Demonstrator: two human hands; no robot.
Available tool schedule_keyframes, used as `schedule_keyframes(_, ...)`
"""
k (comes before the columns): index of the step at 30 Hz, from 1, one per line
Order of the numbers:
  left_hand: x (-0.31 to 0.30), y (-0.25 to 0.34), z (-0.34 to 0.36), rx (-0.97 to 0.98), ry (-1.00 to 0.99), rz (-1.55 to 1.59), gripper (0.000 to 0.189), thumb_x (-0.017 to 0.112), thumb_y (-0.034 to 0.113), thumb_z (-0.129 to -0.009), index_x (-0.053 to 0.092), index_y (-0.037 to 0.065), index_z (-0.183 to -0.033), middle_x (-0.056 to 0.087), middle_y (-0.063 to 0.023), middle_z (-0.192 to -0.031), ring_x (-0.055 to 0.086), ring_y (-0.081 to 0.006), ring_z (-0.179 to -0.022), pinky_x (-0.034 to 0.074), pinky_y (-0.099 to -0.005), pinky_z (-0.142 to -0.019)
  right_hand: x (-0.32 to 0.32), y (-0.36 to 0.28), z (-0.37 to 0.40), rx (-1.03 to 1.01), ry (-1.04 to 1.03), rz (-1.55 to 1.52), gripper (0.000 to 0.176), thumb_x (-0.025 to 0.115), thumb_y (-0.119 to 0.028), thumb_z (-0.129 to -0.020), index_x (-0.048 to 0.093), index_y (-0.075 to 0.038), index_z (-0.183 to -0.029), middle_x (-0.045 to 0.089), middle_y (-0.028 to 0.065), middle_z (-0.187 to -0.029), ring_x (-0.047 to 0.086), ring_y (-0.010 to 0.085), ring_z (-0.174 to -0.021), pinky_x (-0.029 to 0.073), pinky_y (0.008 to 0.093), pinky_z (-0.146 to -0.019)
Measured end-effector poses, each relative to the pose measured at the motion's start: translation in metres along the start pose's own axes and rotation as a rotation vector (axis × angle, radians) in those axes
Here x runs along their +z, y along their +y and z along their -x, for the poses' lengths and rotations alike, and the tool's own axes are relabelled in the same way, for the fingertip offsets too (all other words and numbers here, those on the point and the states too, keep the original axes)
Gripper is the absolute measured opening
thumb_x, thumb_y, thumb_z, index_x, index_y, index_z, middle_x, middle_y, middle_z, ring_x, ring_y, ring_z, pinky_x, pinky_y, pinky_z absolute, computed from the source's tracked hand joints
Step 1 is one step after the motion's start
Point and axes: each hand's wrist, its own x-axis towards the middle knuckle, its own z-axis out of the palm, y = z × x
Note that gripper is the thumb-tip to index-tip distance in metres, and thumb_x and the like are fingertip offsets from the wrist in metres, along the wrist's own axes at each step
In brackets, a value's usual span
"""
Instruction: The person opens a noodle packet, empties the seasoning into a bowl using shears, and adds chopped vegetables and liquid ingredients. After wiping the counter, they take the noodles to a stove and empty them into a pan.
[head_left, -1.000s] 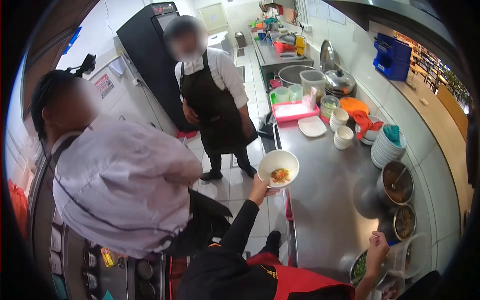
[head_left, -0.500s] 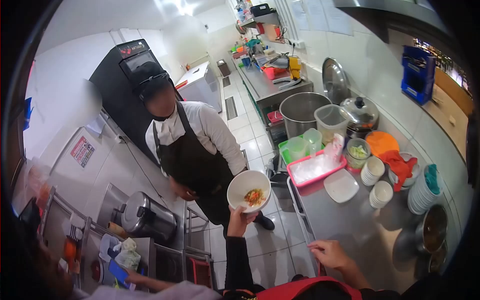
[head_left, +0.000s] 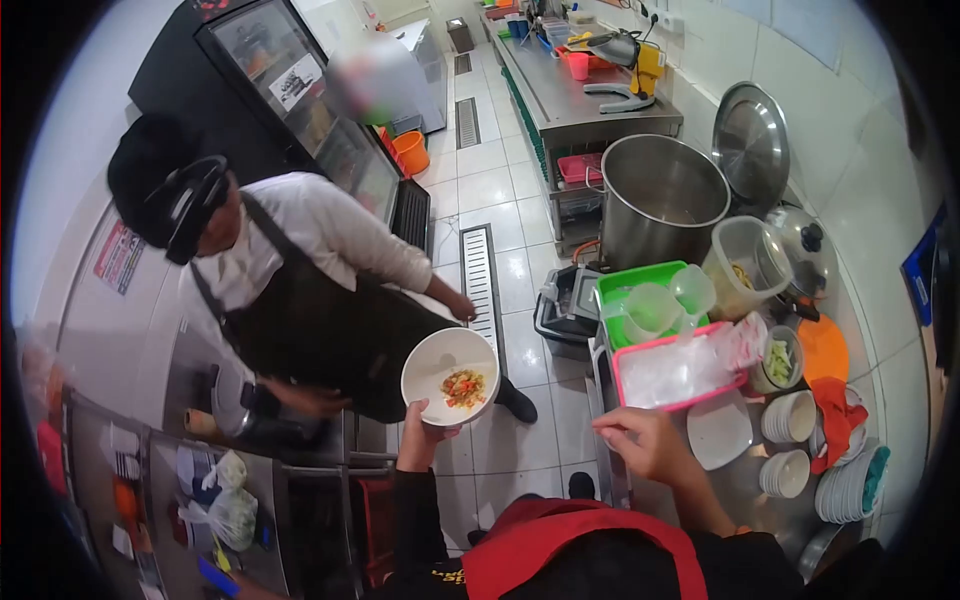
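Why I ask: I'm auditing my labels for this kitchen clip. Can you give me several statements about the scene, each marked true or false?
1. The left hand holds a white bowl with a small heap of chopped food. True.
2. The white bowl is full to the brim. False: most of its inside is bare.
3. The right hand is close to the pink tray. True.
4. The large steel pot is covered. False: it stands open, and a lid leans on the wall behind it.
5. A person in a dark apron stands beyond the bowl. True.
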Motion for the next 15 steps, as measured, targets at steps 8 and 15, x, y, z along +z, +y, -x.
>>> schedule_keyframes(8, -0.030, 0.034, -0.154, 0.012, 0.010, 0.224, 0.052, 0.036, 0.028, -0.087, 0.032, -0.004, -0.127, 0.048, -0.0157, -0.122, 0.049, -0.0263, -0.111, 0.039, -0.0365, -0.093, 0.049, 0.013, -0.180, -0.036, -0.057, 0.064, 0.014, 0.057, -0.009, -0.079, 0.063, -0.004, -0.091, 0.064, 0.0104, -0.080, 0.062, 0.0218, -0.069, 0.048, 0.0286, -0.061)
schedule_keyframes(15, -0.036, 0.117, -0.310, 0.070, -0.092, 0.238, 0.053, 0.036, 0.032, -0.086, 0.030, 0.000, -0.128, 0.044, -0.0151, -0.124, 0.048, -0.0260, -0.112, 0.042, -0.0381, -0.090, 0.082, 0.029, -0.344, -0.029, 0.044, 0.058, 0.009, 0.060, -0.009, -0.077, 0.063, -0.002, -0.084, 0.063, 0.0115, -0.074, 0.062, 0.0209, -0.064, 0.048, 0.0278, -0.058)
